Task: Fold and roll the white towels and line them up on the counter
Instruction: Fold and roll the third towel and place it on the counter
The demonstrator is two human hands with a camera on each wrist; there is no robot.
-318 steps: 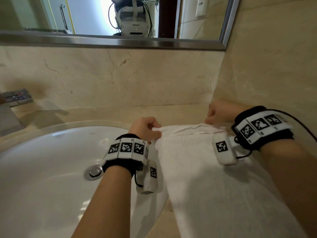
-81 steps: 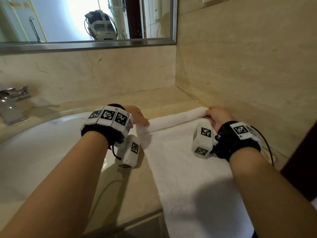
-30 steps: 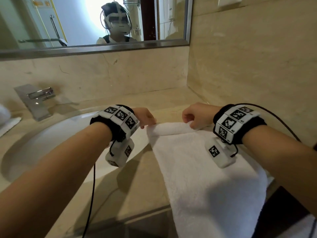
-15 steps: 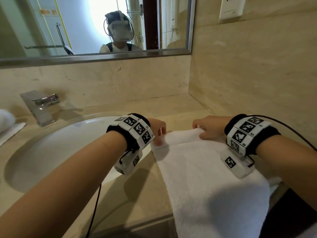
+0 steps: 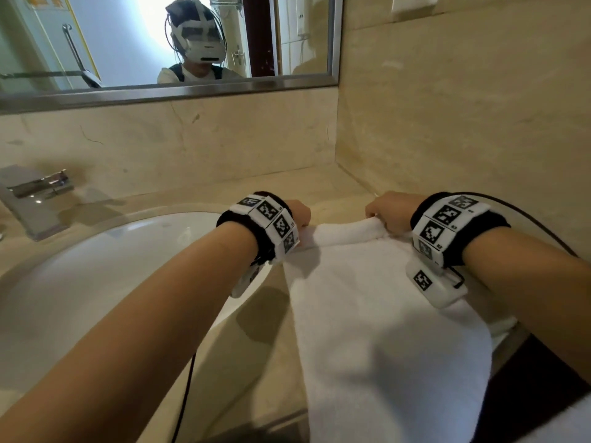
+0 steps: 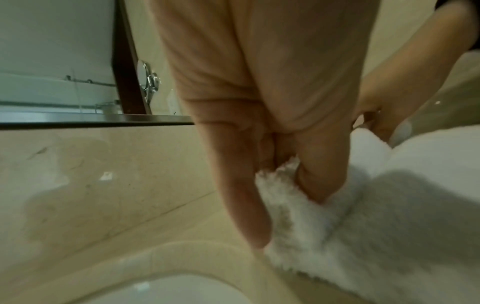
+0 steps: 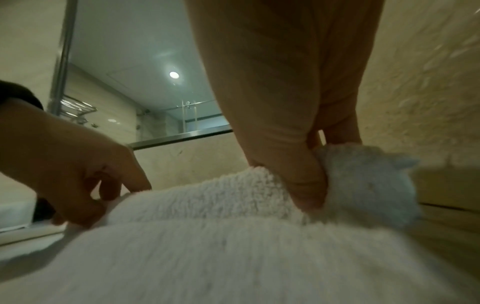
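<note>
A folded white towel [image 5: 377,314] lies on the beige counter [image 5: 256,330] right of the basin, its near end hanging over the front edge. Its far end is rolled into a short tube [image 5: 342,233]. My left hand [image 5: 299,215] pinches the roll's left end, thumb and fingers [image 6: 314,181] curled into the pile of the towel [image 6: 389,205]. My right hand [image 5: 388,209] grips the roll's right end, the thumb [image 7: 303,185] pressed into the towel [image 7: 233,257] with the fingers behind it. The left hand [image 7: 78,170] shows at the roll's other end.
The white basin [image 5: 96,282] sits left of the towel, with a chrome tap [image 5: 35,199] at its back left. The marble side wall [image 5: 463,123] rises close on the right. A mirror [image 5: 160,43] hangs over the backsplash. A black cable [image 5: 537,225] runs from my right wristband.
Over the last second both hands have stayed on the roll's two ends and turned it nearer; the rolled part looks a little thicker. The head view has tilted up, with more mirror in sight.
</note>
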